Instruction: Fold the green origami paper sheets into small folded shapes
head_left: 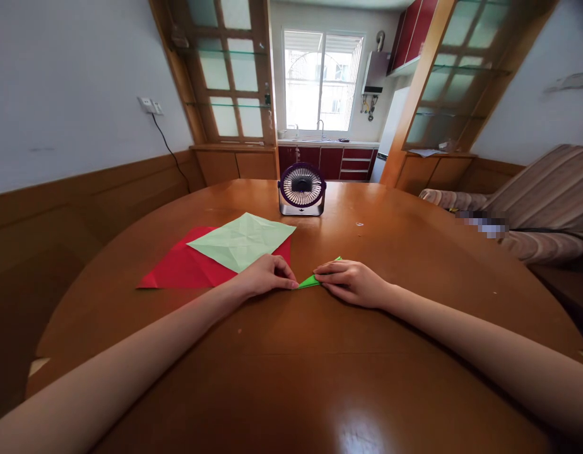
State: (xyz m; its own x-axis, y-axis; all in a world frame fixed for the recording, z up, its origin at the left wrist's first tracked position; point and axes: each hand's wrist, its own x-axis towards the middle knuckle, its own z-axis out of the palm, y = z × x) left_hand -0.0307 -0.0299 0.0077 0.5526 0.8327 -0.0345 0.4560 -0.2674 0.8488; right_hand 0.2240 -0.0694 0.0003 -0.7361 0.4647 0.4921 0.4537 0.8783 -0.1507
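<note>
A small folded piece of bright green paper [310, 281] lies on the table between my hands. My left hand [271, 275] pinches its pointed left tip between thumb and fingers. Over the right part of the green paper rests my right hand [351, 281], its fingers together and pressing it down against the table; a bit of green shows above the fingers. Just beyond my left hand lies a creased pale green sheet [239, 238], partly covering a creased red sheet [178, 265].
The brown oval wooden table [291, 391] spreads around my hands. A small purple desk fan [301, 188] stands farther back on it. To the right is a striped cushioned seat [542, 189]. Wooden cabinets [235, 165] and a kitchen window lie behind the table.
</note>
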